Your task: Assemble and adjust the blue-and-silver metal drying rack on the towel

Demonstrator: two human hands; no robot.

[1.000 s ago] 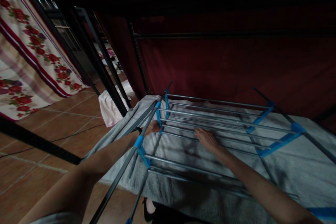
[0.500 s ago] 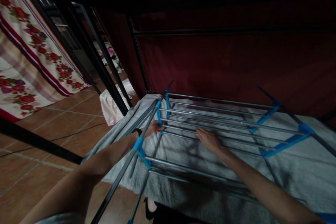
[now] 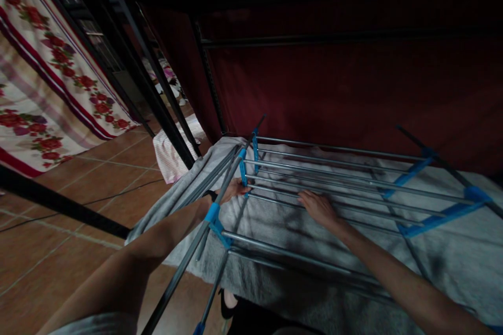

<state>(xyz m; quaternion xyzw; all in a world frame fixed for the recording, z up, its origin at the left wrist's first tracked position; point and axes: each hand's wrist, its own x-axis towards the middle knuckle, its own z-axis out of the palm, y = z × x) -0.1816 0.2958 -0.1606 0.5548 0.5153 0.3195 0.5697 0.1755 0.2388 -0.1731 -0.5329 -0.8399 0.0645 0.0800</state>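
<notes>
A metal drying rack [image 3: 338, 178] with grey rods and blue plastic joints stands in front of me over a grey blanket [image 3: 275, 230]. My left hand [image 3: 234, 188] grips the rack's left end by a blue joint, partly hidden behind the side rod. Laid flat on the middle rods, my right hand [image 3: 317, 206] has its fingers stretched forward. Both forearms reach in from the bottom of the view.
A dark red curtain [image 3: 353, 89] hangs behind the rack. Black metal bunk posts [image 3: 157, 110] slant at left, with a floral sheet [image 3: 47, 94] beyond them. A pink-white cloth [image 3: 173, 149] lies on the terracotta tile floor [image 3: 78, 188]. A black cable crosses the tiles.
The view has drifted slightly left and down, so the rack sits a little further right. Both hands stay on the rack in the same places.
</notes>
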